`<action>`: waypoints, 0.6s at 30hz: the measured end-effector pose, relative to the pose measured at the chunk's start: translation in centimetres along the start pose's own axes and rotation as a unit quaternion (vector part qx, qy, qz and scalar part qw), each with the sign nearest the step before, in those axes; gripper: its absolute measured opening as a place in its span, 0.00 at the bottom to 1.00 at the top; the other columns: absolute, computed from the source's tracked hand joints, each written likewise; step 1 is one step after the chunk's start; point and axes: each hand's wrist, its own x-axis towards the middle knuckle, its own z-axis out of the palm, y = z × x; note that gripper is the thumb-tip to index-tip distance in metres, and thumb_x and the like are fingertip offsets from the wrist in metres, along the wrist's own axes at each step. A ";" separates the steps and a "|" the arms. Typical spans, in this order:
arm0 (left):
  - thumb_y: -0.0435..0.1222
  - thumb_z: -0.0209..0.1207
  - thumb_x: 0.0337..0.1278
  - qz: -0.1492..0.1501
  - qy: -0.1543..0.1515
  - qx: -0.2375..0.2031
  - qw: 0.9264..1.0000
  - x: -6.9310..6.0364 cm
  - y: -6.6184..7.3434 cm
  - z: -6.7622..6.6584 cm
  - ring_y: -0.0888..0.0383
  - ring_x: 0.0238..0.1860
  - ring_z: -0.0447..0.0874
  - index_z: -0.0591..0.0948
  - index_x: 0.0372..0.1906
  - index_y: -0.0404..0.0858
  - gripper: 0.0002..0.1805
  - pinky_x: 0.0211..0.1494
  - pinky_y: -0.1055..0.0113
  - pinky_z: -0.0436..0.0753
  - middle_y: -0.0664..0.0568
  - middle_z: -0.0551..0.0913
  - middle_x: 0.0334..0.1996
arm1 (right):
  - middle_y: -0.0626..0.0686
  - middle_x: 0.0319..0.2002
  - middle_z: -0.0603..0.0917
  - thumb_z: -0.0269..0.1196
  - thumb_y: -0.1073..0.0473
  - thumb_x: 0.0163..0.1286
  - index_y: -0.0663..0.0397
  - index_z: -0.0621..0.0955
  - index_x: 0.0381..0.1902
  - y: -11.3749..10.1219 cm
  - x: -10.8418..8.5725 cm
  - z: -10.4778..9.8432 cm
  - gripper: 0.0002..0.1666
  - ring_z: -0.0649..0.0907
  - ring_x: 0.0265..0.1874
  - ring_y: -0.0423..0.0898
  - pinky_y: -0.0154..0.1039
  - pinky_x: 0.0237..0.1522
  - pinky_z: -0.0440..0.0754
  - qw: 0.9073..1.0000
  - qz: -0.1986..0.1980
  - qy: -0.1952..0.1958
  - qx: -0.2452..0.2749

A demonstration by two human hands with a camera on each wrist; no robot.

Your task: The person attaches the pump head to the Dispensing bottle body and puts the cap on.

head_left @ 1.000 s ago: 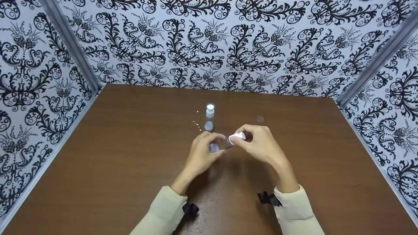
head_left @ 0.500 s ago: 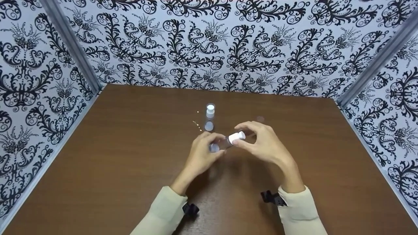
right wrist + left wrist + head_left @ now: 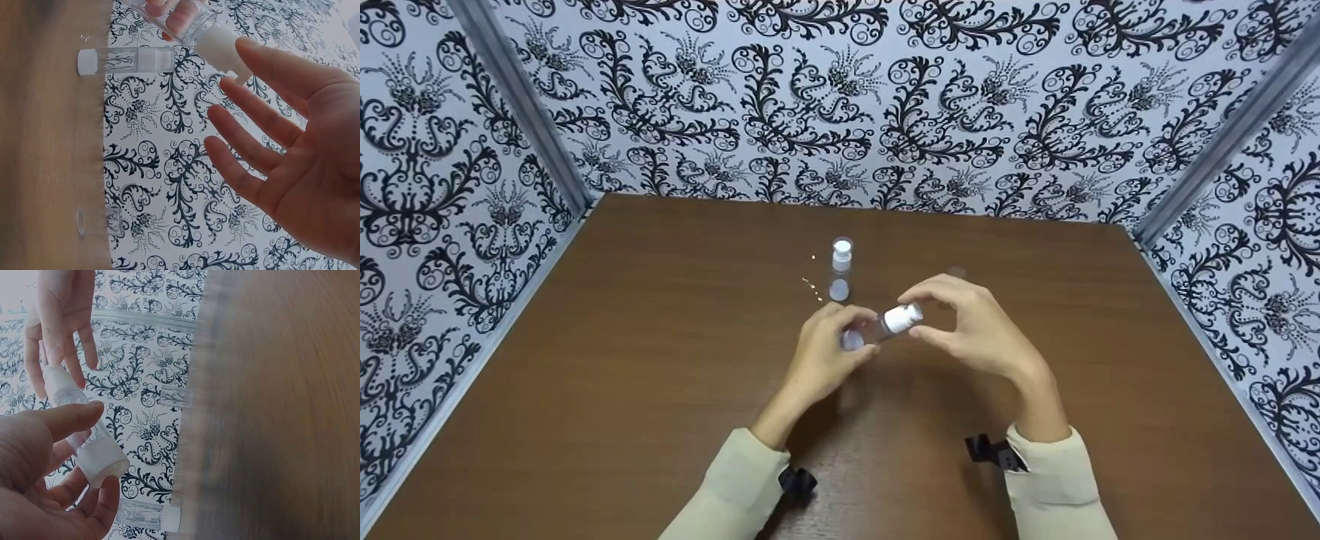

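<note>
My left hand [image 3: 829,349] grips the clear body of a pump bottle [image 3: 897,319] with a white pump top and pale base. The bottle tilts, its top toward the right hand. In the left wrist view, thumb and fingers curl round this pump bottle [image 3: 101,458] near its base. At the other end, my right hand [image 3: 979,330] has thumb and index finger on opposite sides of the white top. The right wrist view has the thumb touching the white pump top [image 3: 219,49], the index fingertip close to the nozzle, and the other fingers spread away.
A second clear pump bottle [image 3: 841,261] stands upright on the brown table [image 3: 660,337], beyond the hands. Beside it are small light flecks [image 3: 812,285]. A clear cap [image 3: 114,220] stands behind the right hand. Patterned walls [image 3: 840,97] enclose the back and sides.
The right hand has shifted slightly right and its fingers have loosened and turned about the white top, uncovering more of it. The left hand and the bottle stay nearly still.
</note>
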 end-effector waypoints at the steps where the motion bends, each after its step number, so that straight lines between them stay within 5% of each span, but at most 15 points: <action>1: 0.33 0.81 0.47 0.002 0.001 0.000 1.000 0.0 0.0 0.0 0.55 0.41 0.80 0.90 0.49 0.40 0.21 0.46 0.62 0.76 0.49 0.86 0.40 | 0.42 0.51 0.88 0.79 0.67 0.61 0.50 0.88 0.54 0.0 0.0 0.1 0.23 0.85 0.54 0.43 0.48 0.62 0.81 1.000 -0.002 -0.001 0.000; 18: 0.32 0.81 0.47 0.006 0.001 -0.004 1.000 0.0 -0.1 0.1 0.53 0.43 0.82 0.89 0.48 0.41 0.20 0.48 0.62 0.77 0.50 0.86 0.40 | 0.41 0.44 0.89 0.75 0.62 0.68 0.50 0.89 0.49 0.1 0.1 0.6 0.12 0.85 0.46 0.41 0.45 0.61 0.83 1.000 0.027 -0.010 0.002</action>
